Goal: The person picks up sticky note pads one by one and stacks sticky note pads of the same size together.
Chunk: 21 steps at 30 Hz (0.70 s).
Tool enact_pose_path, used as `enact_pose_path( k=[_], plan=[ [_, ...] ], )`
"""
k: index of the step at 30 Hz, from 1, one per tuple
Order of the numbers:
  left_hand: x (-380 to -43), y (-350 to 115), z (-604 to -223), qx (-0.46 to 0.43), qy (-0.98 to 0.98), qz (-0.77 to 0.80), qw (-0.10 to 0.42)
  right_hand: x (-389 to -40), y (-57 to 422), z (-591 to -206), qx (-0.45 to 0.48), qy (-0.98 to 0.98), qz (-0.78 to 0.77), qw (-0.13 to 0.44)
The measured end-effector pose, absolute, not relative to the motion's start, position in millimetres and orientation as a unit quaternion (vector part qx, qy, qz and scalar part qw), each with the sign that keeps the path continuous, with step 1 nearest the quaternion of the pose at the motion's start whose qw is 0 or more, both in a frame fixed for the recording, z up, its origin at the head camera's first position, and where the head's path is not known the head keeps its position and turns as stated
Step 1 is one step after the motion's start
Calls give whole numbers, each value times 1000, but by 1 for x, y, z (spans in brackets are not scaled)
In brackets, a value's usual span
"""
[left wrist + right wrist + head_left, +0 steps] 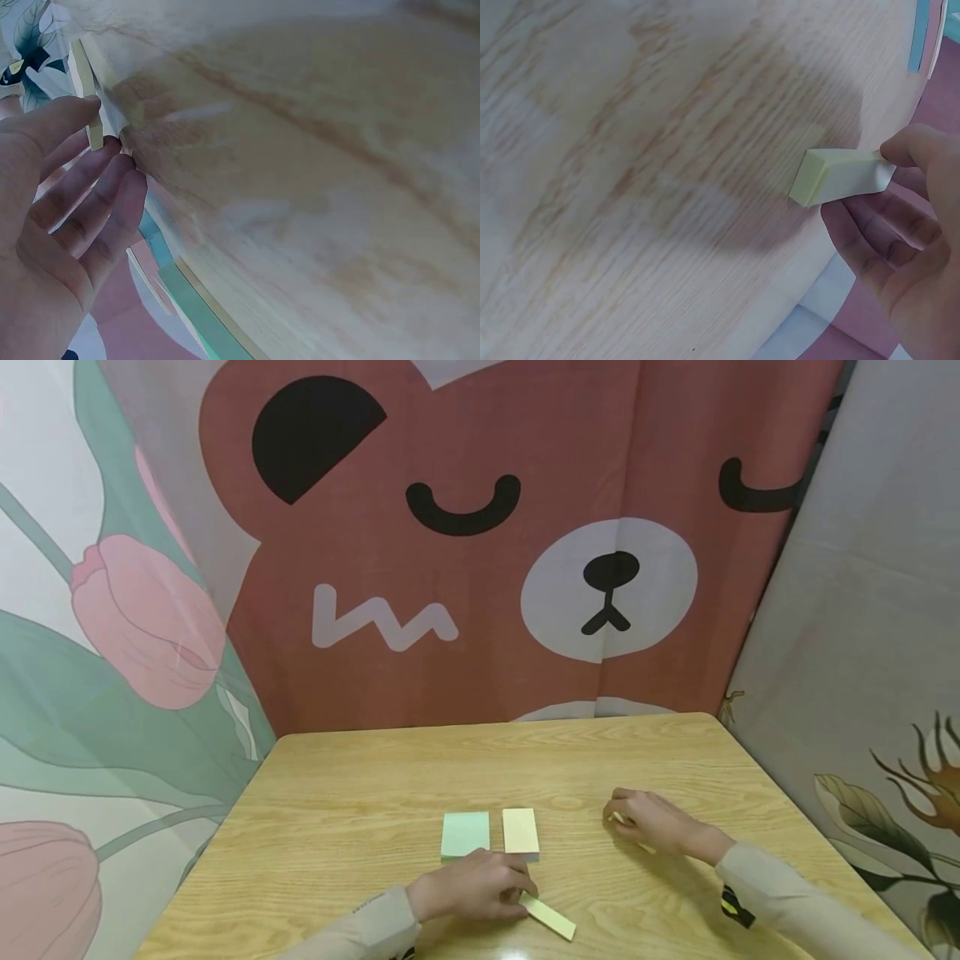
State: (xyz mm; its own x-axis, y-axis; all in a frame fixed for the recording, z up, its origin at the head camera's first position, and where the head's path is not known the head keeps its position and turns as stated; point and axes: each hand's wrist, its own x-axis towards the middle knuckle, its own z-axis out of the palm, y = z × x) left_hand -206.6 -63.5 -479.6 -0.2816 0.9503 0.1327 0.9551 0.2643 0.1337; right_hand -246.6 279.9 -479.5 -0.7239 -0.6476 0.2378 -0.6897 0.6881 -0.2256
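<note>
My left hand (480, 887) is low over the front middle of the table and pinches one end of a narrow pale-yellow sticky note pad (551, 917). In the left wrist view the thumb lies on one face of this pad (85, 75), with the fingers behind it. Farther right, my right hand (651, 821) grips a small, thick pale-yellow sticky note pad (847, 178) by its end, close over the tabletop. That pad is mostly hidden by the fingers in the head view. Just beyond the left hand lie a square mint-green sticky note pad (465, 834) and a cream-topped rectangular one (521, 830).
The wooden table (360, 777) has rounded far corners. A bear-printed curtain (465, 568) hangs directly behind it, with flower-printed curtains (45, 693) on the left and right. The cream-topped pad shows blue and pink layers (922, 37) along its side.
</note>
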Motion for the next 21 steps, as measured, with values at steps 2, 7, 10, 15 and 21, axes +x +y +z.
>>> enact_pose_path(
  k=[2,7,10,15,21],
  plan=[
    [-207,-64,-480,-600,-795,-93,14,-247,279,-479,366,-915,160,61],
    [-207,-64,-481,-598,-796,-91,9,-247,277,-478,385,-904,178,57],
    [-208,-64,-482,-597,-797,-89,7,-248,275,-479,398,-897,184,61],
    [-208,-64,-483,-597,-798,-83,14,-249,274,-479,397,-895,200,39],
    [-209,-64,-482,-600,-795,-82,14,-250,271,-476,391,-895,215,15]
  ],
)
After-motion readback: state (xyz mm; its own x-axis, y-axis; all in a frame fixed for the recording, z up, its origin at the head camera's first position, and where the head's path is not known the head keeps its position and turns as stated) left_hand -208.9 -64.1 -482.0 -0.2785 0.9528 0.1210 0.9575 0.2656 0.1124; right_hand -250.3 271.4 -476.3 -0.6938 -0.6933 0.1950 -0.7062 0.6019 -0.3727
